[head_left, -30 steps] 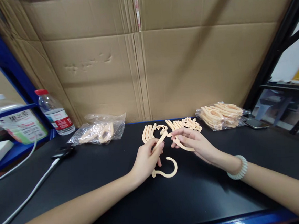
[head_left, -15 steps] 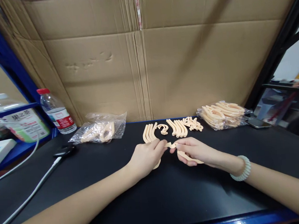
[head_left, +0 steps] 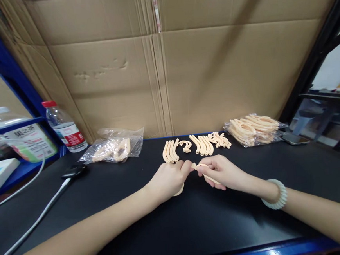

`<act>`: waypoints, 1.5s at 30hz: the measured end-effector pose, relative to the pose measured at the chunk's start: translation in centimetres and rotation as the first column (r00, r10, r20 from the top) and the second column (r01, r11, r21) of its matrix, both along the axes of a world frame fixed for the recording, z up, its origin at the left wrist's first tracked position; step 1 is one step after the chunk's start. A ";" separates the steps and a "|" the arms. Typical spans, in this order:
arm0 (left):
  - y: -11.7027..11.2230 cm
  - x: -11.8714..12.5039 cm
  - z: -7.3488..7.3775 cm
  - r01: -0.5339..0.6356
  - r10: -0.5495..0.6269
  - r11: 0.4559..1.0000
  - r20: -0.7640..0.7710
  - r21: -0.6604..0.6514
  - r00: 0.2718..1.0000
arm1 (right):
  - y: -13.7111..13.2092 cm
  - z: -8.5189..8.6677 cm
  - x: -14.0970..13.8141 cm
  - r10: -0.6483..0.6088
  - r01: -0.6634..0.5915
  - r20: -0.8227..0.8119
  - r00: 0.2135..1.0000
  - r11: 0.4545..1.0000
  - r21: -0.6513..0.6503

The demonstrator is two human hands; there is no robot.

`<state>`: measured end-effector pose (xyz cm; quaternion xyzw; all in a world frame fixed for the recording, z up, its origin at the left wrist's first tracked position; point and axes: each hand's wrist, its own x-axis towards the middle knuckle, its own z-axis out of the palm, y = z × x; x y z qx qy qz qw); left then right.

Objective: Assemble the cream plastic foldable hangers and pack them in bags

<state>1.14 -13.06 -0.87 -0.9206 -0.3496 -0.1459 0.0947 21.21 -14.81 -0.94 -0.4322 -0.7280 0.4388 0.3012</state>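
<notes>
Left hand: centre of frame, grip folded over, pinching at a pale tip; most of what it holds is hidden from me.
Right hand: just right of centre, grip pinched on a slim piece, which slants down through the fingers.
Pale tip: between the two hands; I can't tell which hand's piece it belongs to.
Curved piece: shows below the left hand; I can't make out whether it is held or lying on the bench.
Handling: I'd pinch close to where the hands meet, line the ends up flat and press evenly; my guess is that a twist would strain such thin stock.
Sight line: left knuckles cover the work; I'd tip the wrist for a better look.
Far side: the left row of sticks, hooks, the right row of sticks and a small heap lie just beyond the fingers; a forward push could scatter them.
Edges: cardboard walls the back; blue front rim runs along the bottom of frame.
Room: widest bench stretch is lower centre, between the forearms; I'd work towards there.
Left side: white cable runs near the left forearm; I'd mind the elbow.
</notes>
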 end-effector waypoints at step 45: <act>0.7 -0.5 0.9 0.450 0.733 0.497 0.637 -0.741 0.239 | 10.5 -2.8 11.6 -0.521 0.054 0.244 0.818 0.491 0.869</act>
